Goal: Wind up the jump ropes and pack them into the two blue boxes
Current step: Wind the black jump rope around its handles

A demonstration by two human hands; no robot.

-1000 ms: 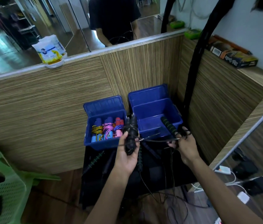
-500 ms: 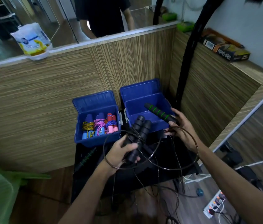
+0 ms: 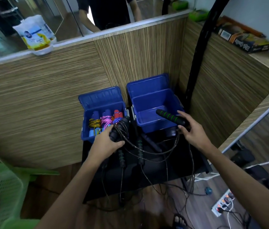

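Note:
Two open blue boxes stand side by side against the wood wall. The left box (image 3: 87, 138) holds several wound ropes with blue, pink and red handles (image 3: 106, 119). The right box (image 3: 148, 125) has a bare floor. My left hand (image 3: 109, 142) grips a pair of black handles (image 3: 119, 130) with dark cord looped around them, in front of the left box. My right hand (image 3: 192, 131) holds a black handle with green rings (image 3: 170, 116) over the right box's front edge. Thin cord (image 3: 155, 152) sags between both hands.
A black table (image 3: 176, 162) carries the boxes and two more green-ringed handles (image 3: 140, 149) with loose cords trailing to the floor. A green plastic chair (image 3: 0, 187) stands at left. A power strip (image 3: 223, 202) lies on the floor right. A black pole (image 3: 199, 47) rises behind the right box.
My left hand has carried the black handle pair left and up toward the left box. My right hand with the green-ringed handle stays at the right box. The cord loop hangs lower.

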